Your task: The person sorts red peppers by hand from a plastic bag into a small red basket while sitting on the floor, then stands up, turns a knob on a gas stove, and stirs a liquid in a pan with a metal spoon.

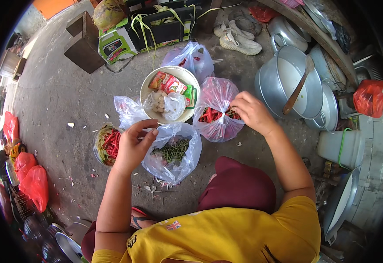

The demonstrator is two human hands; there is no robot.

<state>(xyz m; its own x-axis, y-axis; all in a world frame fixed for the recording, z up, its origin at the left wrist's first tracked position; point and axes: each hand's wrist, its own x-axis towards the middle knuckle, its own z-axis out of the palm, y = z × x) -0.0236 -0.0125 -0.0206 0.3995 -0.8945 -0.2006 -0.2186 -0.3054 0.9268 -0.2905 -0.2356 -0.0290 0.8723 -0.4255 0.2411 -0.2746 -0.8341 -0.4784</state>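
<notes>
My right hand (pixel 249 110) has its fingertips at the gathered opening of a clear plastic bag of red chilies (pixel 211 115); whether it pinches the plastic cannot be told. My left hand (pixel 138 141), fingers curled and apart, hovers over the left edge of an open plastic bag (pixel 191 154) that holds thin green stems or chili stalks (pixel 175 150). To its left, a clear round container (pixel 104 144) holds red chilies. Beyond the bags, a white bucket (pixel 143 88) contains red and green packets (pixel 168 83) and a small plastic bag. Another tied plastic bag (pixel 191 59) lies behind the bucket.
Large metal pots (pixel 267 82) with a wooden spoon (pixel 298 88) stand at right, near a lidded grey box (pixel 339 148). Shoes (pixel 239 41), a green carton (pixel 117 44) and a black crate (pixel 161 29) sit at the back. Red plastic bags (pixel 35 184) lie at left.
</notes>
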